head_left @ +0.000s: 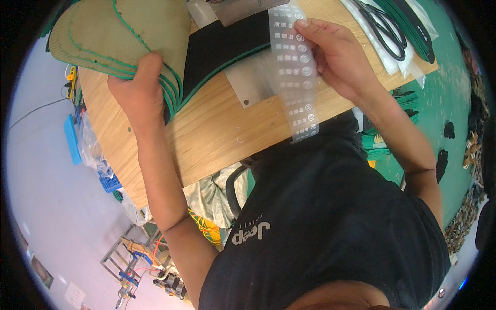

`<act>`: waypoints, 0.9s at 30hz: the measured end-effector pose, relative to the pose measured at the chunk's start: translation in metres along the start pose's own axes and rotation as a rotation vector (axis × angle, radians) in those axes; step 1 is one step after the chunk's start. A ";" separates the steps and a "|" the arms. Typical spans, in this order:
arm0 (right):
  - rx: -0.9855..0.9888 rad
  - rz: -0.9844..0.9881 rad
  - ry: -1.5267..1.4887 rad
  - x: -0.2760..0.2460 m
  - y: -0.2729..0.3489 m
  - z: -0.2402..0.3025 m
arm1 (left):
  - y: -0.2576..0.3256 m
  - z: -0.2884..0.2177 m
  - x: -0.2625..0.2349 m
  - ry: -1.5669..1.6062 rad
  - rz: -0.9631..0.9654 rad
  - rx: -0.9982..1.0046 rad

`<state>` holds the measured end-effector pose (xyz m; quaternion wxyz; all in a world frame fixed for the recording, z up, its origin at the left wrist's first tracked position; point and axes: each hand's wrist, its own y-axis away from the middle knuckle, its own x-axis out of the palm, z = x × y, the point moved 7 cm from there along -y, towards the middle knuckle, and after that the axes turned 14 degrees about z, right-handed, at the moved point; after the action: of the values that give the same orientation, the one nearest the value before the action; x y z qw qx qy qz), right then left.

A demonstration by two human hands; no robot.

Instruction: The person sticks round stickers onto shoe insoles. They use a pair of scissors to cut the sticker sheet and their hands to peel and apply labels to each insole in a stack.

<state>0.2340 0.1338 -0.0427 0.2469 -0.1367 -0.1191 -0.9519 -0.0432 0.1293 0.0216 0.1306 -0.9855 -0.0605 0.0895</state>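
My left hand (138, 88) is closed around a stack of flat pads (124, 31) with tan textured undersides and green edges, thumb on top and fingers hidden beneath. The stack is fanned and folded back. Below it, a black pad face (227, 46) with a green edge runs right under a metal machine part (248, 9). My right hand (336, 51) pinches a long clear film strip (294, 77) with rows of white printed marks. The strip crosses the black pad's right end and hangs over the table's front edge. A thin metal plate (248, 85) shows beneath the pad and film.
The wooden table (206, 150) spans the middle. Black-handled scissors (385, 31) rest on white plastic bags at the far right, beside more green-edged black pads (413, 31). A blue basket (109, 182) and plastic bags (90, 144) are past the left edge. Green flooring (439, 98) lies at right.
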 end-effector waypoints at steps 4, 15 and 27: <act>0.080 -0.065 -0.226 0.017 0.007 -0.008 | 0.002 -0.001 0.008 -0.038 0.046 0.008; 0.280 0.027 0.300 0.018 -0.007 -0.010 | -0.001 -0.004 0.043 -0.367 0.342 -0.048; 0.248 0.038 0.273 0.015 -0.005 -0.012 | -0.001 -0.002 0.039 -0.318 0.278 -0.029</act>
<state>0.2171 0.1278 -0.0496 0.2939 0.0229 -0.1985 -0.9347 -0.0046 0.1351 0.0170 0.0916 -0.9596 0.0547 0.2603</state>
